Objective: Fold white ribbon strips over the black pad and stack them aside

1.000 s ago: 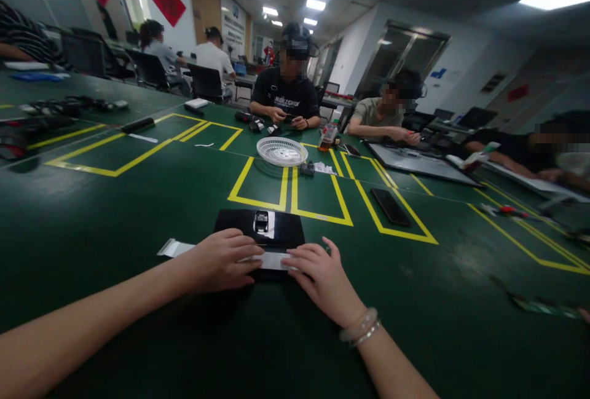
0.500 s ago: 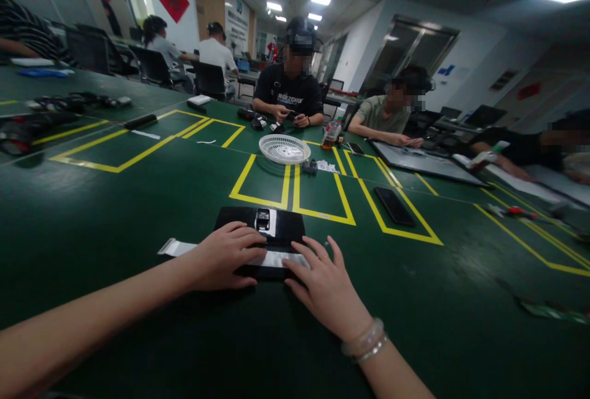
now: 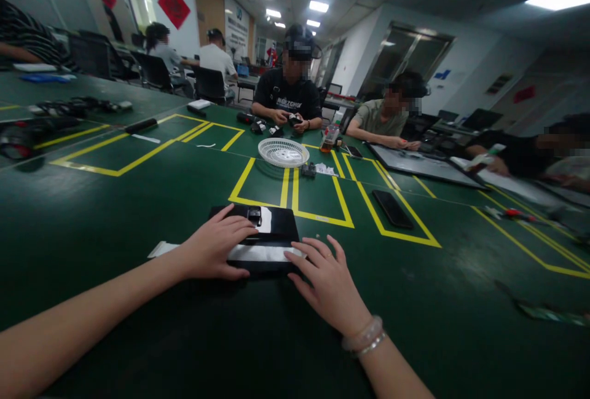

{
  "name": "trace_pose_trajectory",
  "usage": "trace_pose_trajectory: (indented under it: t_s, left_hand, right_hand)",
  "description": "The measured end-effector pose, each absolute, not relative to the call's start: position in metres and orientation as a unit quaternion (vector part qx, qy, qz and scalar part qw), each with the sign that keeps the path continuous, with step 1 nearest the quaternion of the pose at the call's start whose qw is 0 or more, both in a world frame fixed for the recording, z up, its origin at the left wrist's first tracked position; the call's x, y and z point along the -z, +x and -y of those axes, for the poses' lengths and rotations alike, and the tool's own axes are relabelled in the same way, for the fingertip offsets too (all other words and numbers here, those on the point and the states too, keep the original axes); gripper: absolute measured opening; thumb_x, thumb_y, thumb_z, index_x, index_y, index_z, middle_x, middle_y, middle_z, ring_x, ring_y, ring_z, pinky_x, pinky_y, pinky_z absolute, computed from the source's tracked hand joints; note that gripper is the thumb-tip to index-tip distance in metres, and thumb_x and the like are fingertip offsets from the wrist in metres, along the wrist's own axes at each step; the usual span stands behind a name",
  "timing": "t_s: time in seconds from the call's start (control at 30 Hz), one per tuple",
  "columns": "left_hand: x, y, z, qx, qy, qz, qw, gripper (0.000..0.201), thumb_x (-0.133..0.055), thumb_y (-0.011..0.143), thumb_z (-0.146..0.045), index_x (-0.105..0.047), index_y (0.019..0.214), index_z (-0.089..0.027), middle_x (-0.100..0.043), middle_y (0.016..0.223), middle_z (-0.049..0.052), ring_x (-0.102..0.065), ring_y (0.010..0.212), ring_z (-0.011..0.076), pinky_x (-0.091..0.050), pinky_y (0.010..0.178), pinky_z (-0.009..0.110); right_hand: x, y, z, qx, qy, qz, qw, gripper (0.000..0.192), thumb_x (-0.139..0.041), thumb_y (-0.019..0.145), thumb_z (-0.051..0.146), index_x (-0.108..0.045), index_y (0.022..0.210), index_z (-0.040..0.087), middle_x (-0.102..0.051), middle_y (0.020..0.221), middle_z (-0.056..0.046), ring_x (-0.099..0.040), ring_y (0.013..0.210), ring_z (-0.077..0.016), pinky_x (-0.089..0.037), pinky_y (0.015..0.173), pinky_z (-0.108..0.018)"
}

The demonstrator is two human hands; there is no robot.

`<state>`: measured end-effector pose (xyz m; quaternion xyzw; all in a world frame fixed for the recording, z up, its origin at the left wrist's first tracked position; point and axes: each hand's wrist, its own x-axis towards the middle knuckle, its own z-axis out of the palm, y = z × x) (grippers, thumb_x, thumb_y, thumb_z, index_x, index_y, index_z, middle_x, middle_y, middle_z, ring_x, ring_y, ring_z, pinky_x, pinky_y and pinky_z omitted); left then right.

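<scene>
A flat black box-like object [image 3: 284, 221] lies on the green table in front of me. On its top sit a small dark square piece [image 3: 254, 215] and a white patch [image 3: 265, 219]. A pale, shiny flat strip [image 3: 262, 254] runs across the near part, its left end sticking out past the black object. My left hand [image 3: 214, 246] rests open over the left side of the object and strip, fingers stretched out. Fingers spread, my right hand [image 3: 329, 276] touches the strip's right end with its fingertips. Part of the strip is hidden under my left hand.
Beyond the black object stands a round white plastic basket [image 3: 283, 153], with a small dark part [image 3: 308, 169] beside it. A black phone [image 3: 391, 208] lies to the right, within yellow tape lines. A bottle [image 3: 329, 138] is farther back. Several people sit around the table.
The black object and strip have shifted slightly left, my left hand with them. My right hand's fingers now sit nearer the strip's right end.
</scene>
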<state>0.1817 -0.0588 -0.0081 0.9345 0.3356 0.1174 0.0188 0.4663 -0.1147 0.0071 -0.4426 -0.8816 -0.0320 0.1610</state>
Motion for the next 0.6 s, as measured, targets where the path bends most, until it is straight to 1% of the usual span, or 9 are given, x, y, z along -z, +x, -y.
trace_pose_trajectory:
  t_s: [0.1, 0.2, 0.27, 0.33, 0.4, 0.47, 0.53, 0.6]
  left_hand:
    - [0.0, 0.165, 0.049, -0.146, 0.914, -0.377, 0.0, 0.069, -0.071, 0.082, -0.059, -0.054, 0.136, -0.019, -0.054, 0.134, 0.01, -0.047, 0.126, 0.0326, -0.004, 0.12, 0.054]
    - [-0.006, 0.135, 0.031, -0.164, 0.879, -0.446, -0.031, 0.068, -0.063, 0.084, -0.064, -0.057, 0.132, -0.017, -0.055, 0.132, 0.012, -0.047, 0.126, 0.0351, -0.003, 0.119, 0.056]
    - [-0.006, 0.108, 0.018, -0.166, 0.847, -0.502, -0.051, 0.069, -0.059, 0.085, -0.066, -0.059, 0.129, -0.013, -0.056, 0.13, 0.015, -0.047, 0.124, 0.0368, -0.004, 0.117, 0.059]
    - [-0.002, 0.078, 0.005, -0.164, 0.814, -0.554, -0.066, 0.071, -0.056, 0.085, -0.067, -0.062, 0.124, -0.009, -0.058, 0.125, 0.018, -0.051, 0.119, 0.0384, -0.008, 0.114, 0.061]
    - [0.007, 0.047, -0.007, -0.182, 0.781, -0.592, -0.086, 0.075, -0.054, 0.081, -0.073, -0.067, 0.117, -0.008, -0.063, 0.117, 0.018, -0.054, 0.113, 0.0389, -0.013, 0.112, 0.059]
    - [0.019, 0.017, -0.017, -0.211, 0.751, -0.616, -0.106, 0.08, -0.054, 0.073, -0.08, -0.071, 0.108, -0.01, -0.067, 0.108, 0.017, -0.056, 0.111, 0.0394, -0.015, 0.109, 0.056]
    - [0.032, -0.01, -0.025, -0.241, 0.727, -0.633, -0.116, 0.081, -0.055, 0.067, -0.083, -0.072, 0.1, -0.011, -0.07, 0.095, 0.016, -0.054, 0.114, 0.0412, -0.012, 0.105, 0.056]
    - [0.041, -0.031, -0.029, -0.271, 0.714, -0.634, -0.123, 0.078, -0.056, 0.066, -0.081, -0.072, 0.092, -0.01, -0.07, 0.08, 0.013, -0.046, 0.123, 0.0437, -0.007, 0.103, 0.056]
  right_hand:
    - [-0.007, 0.467, 0.115, 0.035, -0.438, 0.883, 0.163, 0.035, -0.06, 0.093, 0.025, -0.06, 0.127, 0.032, -0.062, 0.133, -0.003, -0.051, 0.129, -0.026, -0.023, 0.115, -0.058]
    - [-0.007, 0.468, 0.114, 0.039, -0.434, 0.885, 0.162, 0.03, -0.061, 0.092, 0.024, -0.064, 0.121, 0.032, -0.064, 0.13, -0.002, -0.052, 0.128, -0.0261, -0.025, 0.114, -0.058]
    - [-0.007, 0.469, 0.114, 0.039, -0.432, 0.887, 0.161, 0.026, -0.062, 0.091, 0.024, -0.067, 0.116, 0.032, -0.065, 0.128, -0.002, -0.052, 0.128, -0.0265, -0.026, 0.114, -0.058]
    - [-0.007, 0.469, 0.114, 0.034, -0.431, 0.887, 0.16, 0.024, -0.061, 0.092, 0.024, -0.068, 0.113, 0.032, -0.066, 0.127, -0.001, -0.051, 0.128, -0.0266, -0.025, 0.114, -0.059]
    - [-0.007, 0.469, 0.114, 0.026, -0.433, 0.887, 0.16, 0.021, -0.06, 0.093, 0.024, -0.068, 0.111, 0.032, -0.066, 0.126, -0.001, -0.051, 0.128, -0.0264, -0.024, 0.114, -0.059]
    - [-0.007, 0.469, 0.114, 0.02, -0.434, 0.887, 0.157, 0.02, -0.059, 0.093, 0.024, -0.069, 0.109, 0.032, -0.067, 0.125, 0.0, -0.051, 0.128, -0.0262, -0.024, 0.114, -0.06]
    - [-0.007, 0.469, 0.114, 0.017, -0.432, 0.888, 0.153, 0.019, -0.059, 0.093, 0.025, -0.069, 0.108, 0.032, -0.067, 0.125, 0.0, -0.052, 0.128, -0.0263, -0.025, 0.114, -0.06]
    - [-0.006, 0.468, 0.114, 0.016, -0.431, 0.889, 0.153, 0.018, -0.06, 0.093, 0.025, -0.07, 0.106, 0.032, -0.068, 0.123, -0.001, -0.052, 0.127, -0.0263, -0.026, 0.113, -0.061]
